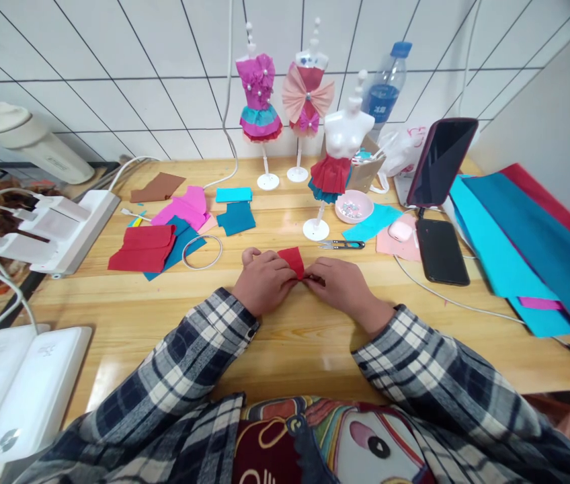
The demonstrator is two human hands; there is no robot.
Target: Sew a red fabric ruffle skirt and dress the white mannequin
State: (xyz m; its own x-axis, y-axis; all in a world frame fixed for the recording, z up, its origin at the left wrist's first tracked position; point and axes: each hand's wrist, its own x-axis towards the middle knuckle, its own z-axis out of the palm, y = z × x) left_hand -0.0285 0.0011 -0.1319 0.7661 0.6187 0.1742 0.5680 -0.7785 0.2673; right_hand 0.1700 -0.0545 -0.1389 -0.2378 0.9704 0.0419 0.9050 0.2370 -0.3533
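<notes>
Fingers curled, the left hand (267, 282) holds the red cloth (292, 259) at the table (295, 339); the right hand (338, 282) pinches its near edge. Beyond, I see small beads (351, 209) in a bowl (353, 220).

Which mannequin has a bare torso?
The front mannequin, in the red-and-teal skirt: bare white above the waist. The magenta-topped mannequin and bow-fronted mannequin are dressed there.

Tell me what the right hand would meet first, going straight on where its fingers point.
Most likely the small red piece of material, whose lower corner the right hand seems to touch; the left hand comes next, though depth is hard to judge from this one view.
</notes>
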